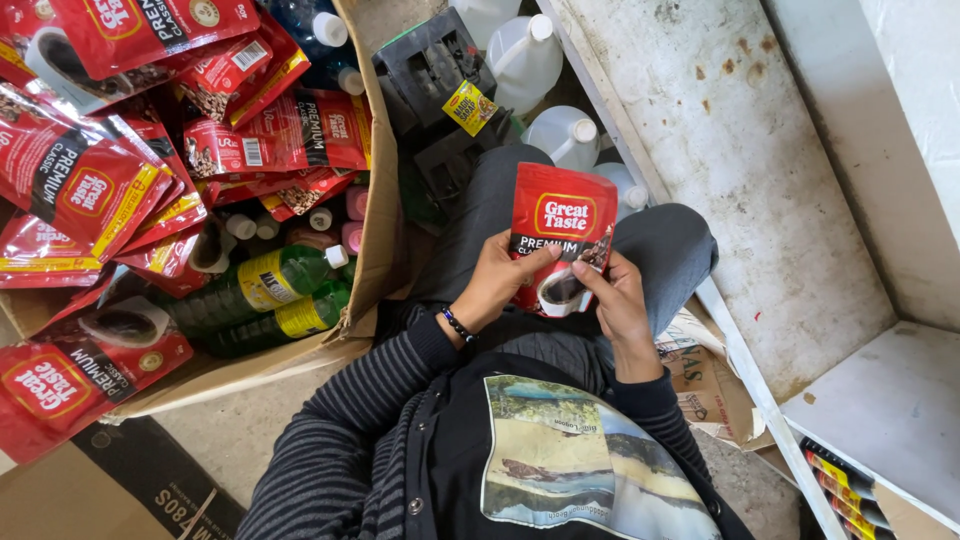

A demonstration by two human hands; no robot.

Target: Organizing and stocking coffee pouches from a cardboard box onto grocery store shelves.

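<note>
Red pouch [561, 225] between both hands (upright)

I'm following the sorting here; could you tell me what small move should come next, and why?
Probably lowering the red pouch toward the cardboard box on the person's left: both the left hand and right hand grip it upright over the lap, and similar pouches fill that box.

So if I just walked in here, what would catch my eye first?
Most likely the red pouch in the middle, held up over the person's lap by the left hand and the right hand. Next, the heap of matching red pouches spilling from the cardboard box at the left, with green bottles lying beneath them. White jugs stand at the top, beside a pale shelf.
</note>
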